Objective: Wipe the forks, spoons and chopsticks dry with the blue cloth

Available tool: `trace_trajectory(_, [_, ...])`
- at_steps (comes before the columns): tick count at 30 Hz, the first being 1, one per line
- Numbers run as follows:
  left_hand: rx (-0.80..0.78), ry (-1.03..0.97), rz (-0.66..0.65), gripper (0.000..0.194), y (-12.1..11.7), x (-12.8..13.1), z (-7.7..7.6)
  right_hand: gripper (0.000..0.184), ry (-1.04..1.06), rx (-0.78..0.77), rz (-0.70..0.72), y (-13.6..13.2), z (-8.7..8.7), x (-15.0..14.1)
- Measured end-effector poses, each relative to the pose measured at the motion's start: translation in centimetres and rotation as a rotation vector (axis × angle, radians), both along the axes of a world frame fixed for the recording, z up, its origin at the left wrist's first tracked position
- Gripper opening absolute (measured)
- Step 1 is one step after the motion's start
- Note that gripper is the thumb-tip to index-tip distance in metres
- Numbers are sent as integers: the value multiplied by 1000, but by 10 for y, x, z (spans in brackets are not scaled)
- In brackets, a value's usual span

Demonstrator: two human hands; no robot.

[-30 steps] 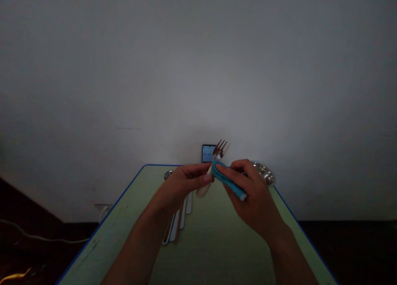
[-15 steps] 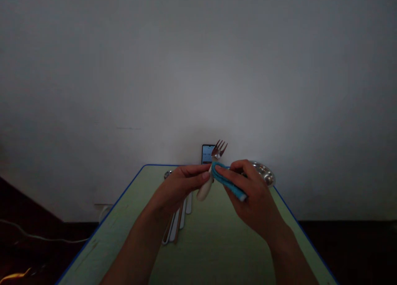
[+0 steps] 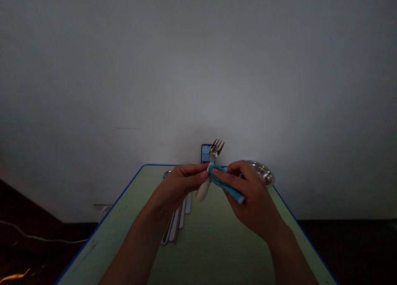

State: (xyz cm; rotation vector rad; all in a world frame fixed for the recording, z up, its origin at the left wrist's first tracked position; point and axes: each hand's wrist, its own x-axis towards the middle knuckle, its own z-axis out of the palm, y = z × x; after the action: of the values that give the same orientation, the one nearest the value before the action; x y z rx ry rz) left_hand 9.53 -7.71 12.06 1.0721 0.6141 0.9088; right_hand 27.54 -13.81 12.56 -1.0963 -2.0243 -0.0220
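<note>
A fork [image 3: 203, 189] with a thick cream handle and metal tines is held up above the table, tines pointing up. My left hand [image 3: 181, 184] pinches its handle between thumb and fingers. In my right hand [image 3: 248, 194] is a folded blue cloth [image 3: 228, 186], pressed against the upper part of the handle. Beneath and beside my left hand lie several pieces of cutlery [image 3: 175, 227], their handles toward me and partly covered by that hand. Behind my right hand sits a shiny metal bowl or plate [image 3: 263, 172], partly hidden.
A phone [image 3: 205, 153] with a lit screen stands against the wall [image 3: 198, 70] at the table's far edge. The pale green table [image 3: 214, 252] has a blue rim. A white cable [image 3: 46, 238] runs across the dark floor at left.
The fork has turned slightly, its tines shifting a little left. The cloth has moved slightly left and down on the handle. Both hands keep their grips.
</note>
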Motion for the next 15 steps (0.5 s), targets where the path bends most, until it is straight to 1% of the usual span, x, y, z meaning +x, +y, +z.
trace_trajectory(15, [-40, -27, 55, 32, 3, 0, 0, 48, -33, -32, 32, -1, 3, -1])
